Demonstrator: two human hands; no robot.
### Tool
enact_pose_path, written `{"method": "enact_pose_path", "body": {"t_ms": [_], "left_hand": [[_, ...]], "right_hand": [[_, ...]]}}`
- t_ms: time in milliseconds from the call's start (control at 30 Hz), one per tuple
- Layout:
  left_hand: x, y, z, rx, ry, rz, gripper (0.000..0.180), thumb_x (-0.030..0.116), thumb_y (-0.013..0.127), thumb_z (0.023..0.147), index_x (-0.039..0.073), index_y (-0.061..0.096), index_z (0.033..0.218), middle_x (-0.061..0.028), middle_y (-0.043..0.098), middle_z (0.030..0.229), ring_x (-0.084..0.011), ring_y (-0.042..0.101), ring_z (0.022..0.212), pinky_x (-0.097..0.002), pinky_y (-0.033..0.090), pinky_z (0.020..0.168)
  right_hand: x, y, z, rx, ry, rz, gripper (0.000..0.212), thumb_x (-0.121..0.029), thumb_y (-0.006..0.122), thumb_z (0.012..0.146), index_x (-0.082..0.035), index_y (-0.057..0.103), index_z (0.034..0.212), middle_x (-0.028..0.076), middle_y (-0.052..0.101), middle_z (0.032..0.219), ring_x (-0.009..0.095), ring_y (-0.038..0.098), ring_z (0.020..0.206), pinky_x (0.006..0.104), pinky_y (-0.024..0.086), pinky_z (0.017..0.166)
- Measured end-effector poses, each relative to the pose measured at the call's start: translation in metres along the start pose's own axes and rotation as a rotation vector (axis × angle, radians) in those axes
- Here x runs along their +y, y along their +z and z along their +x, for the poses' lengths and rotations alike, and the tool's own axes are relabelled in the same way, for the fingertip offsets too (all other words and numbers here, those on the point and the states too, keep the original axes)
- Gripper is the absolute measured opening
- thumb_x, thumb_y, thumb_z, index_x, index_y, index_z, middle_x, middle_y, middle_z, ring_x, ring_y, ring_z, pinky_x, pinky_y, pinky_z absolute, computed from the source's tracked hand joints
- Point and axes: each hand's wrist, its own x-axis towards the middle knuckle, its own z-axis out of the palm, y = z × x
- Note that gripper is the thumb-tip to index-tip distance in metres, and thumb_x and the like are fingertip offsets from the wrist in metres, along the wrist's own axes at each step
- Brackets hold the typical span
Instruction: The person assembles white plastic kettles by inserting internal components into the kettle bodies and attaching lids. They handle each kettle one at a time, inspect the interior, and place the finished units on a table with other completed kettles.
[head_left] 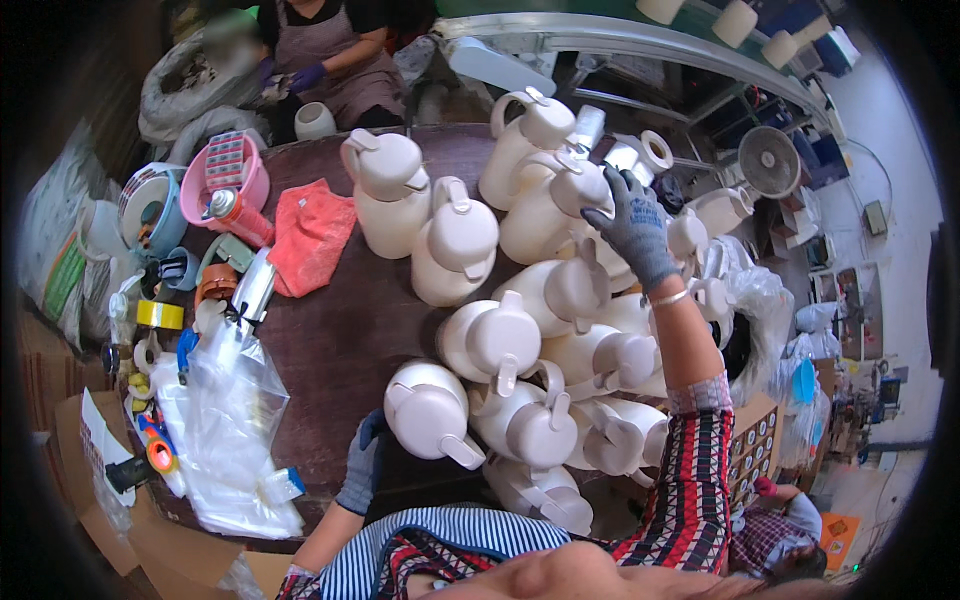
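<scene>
Now, right hand (pixel 635 222), fingers apart by pale jug (pixel 550 205), left hand (pixel 361 465), fingers unclear.

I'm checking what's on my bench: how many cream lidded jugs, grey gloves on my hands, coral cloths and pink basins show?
Cream lidded jugs: at least 13 (overlap hides the exact count)
Grey gloves: 2
Coral cloth: 1
Pink basin: 1
Total: at least 17
</scene>
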Motion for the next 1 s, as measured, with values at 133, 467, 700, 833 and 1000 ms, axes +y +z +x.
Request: {"method": "enact_pose_path", "body": {"t_ms": [133, 467, 700, 833, 1000], "left_hand": [[-0.009, -0.005, 0.000, 0.047, 0.015, -0.056, 0.039, 0.008, 0.053, 0.100, 0.000, 0.051, 0.138, -0.0123, 0.059, 0.131, -0.0224, 0.056, 0.122, -0.0362, 0.042, 0.110], [-0.030, -0.018, 0.010, 0.141, -0.104, -0.084, 0.036, 0.016, 0.057, 0.101, 0.001, 0.056, 0.134, -0.0100, 0.061, 0.129, -0.0204, 0.058, 0.119, -0.0312, 0.044, 0.106], [-0.068, -0.035, 0.001, 0.178, -0.160, -0.218, 0.035, 0.017, 0.057, 0.102, 0.001, 0.058, 0.133, -0.0100, 0.061, 0.130, -0.0204, 0.059, 0.118, -0.0318, 0.045, 0.105], [-0.052, -0.051, -0.010, 0.171, -0.080, -0.161, 0.034, 0.020, 0.055, 0.103, 0.001, 0.059, 0.131, -0.0106, 0.063, 0.127, -0.0208, 0.060, 0.116, -0.0330, 0.046, 0.104], [-0.086, -0.080, -0.012, 0.198, -0.108, -0.307, 0.035, 0.021, 0.056, 0.103, 0.001, 0.060, 0.131, -0.0101, 0.064, 0.126, -0.0205, 0.060, 0.117, -0.0330, 0.046, 0.104]], "right_hand": [[-0.011, 0.037, 0.036, -0.002, -0.034, 0.086, 0.089, -0.048, 0.079, 0.072, -0.015, 0.045, 0.148, 0.022, 0.052, 0.140, 0.044, 0.054, 0.120, 0.0513, 0.044, 0.102], [-0.064, -0.006, 0.043, 0.059, -0.257, -0.051, 0.075, -0.040, 0.080, 0.077, -0.013, 0.052, 0.142, 0.023, 0.049, 0.145, 0.043, 0.052, 0.126, 0.0486, 0.046, 0.103], [-0.177, -0.022, 0.073, -0.035, -0.393, 0.305, 0.074, -0.047, 0.073, 0.085, -0.009, 0.050, 0.144, 0.023, 0.052, 0.142, 0.042, 0.051, 0.129, 0.0459, 0.041, 0.109], [-0.204, -0.008, 0.102, -0.186, -0.310, 0.418, 0.083, -0.050, 0.073, 0.085, -0.005, 0.044, 0.148, 0.024, 0.051, 0.143, 0.039, 0.049, 0.134, 0.0426, 0.040, 0.111], [-0.233, 0.027, 0.117, -0.148, -0.230, 0.439, 0.108, -0.067, 0.076, 0.070, -0.003, 0.041, 0.149, 0.029, 0.053, 0.138, 0.043, 0.054, 0.127, 0.0453, 0.044, 0.106]]}}
